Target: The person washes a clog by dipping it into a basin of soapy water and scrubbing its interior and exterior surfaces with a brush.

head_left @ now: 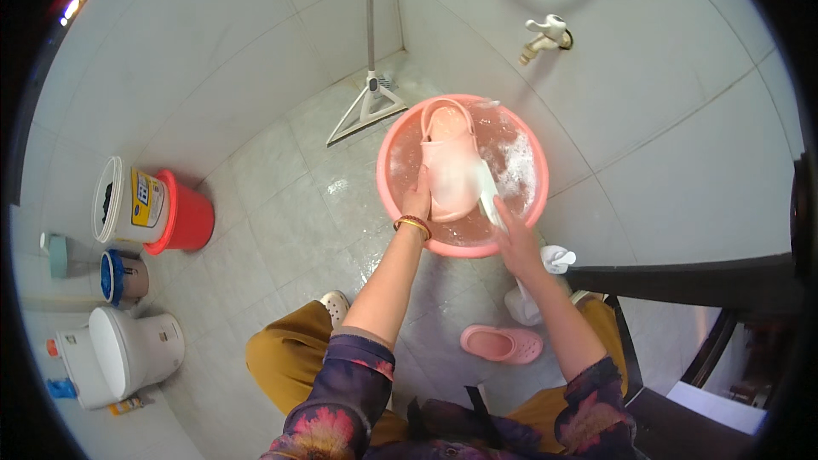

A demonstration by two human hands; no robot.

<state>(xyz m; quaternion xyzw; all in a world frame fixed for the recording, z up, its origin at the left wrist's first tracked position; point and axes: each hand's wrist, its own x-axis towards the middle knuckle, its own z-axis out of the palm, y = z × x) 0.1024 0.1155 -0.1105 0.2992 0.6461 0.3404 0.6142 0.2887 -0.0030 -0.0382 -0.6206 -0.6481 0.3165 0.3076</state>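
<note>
A pink clog [449, 158] lies over the soapy water of a round pink basin [385, 183], its heel strap toward the far side. My left hand [417, 198] is closed on the clog's left edge near the toe. In my right hand [516, 243] is the handle of a white brush [487, 192], which rests along the clog's right side. The brush's head end is blurred, so its bristles do not show. White suds float at the basin's right. Another pink clog [503, 344] lies on the floor between my legs.
A floor squeegee [368, 111] leans behind the basin. A tap [547, 37] juts from the right wall. A white pump bottle [558, 261] stands beside my right forearm. At left are a red bucket [189, 213], a white bucket [128, 200], a bin [128, 278] and a toilet [158, 349].
</note>
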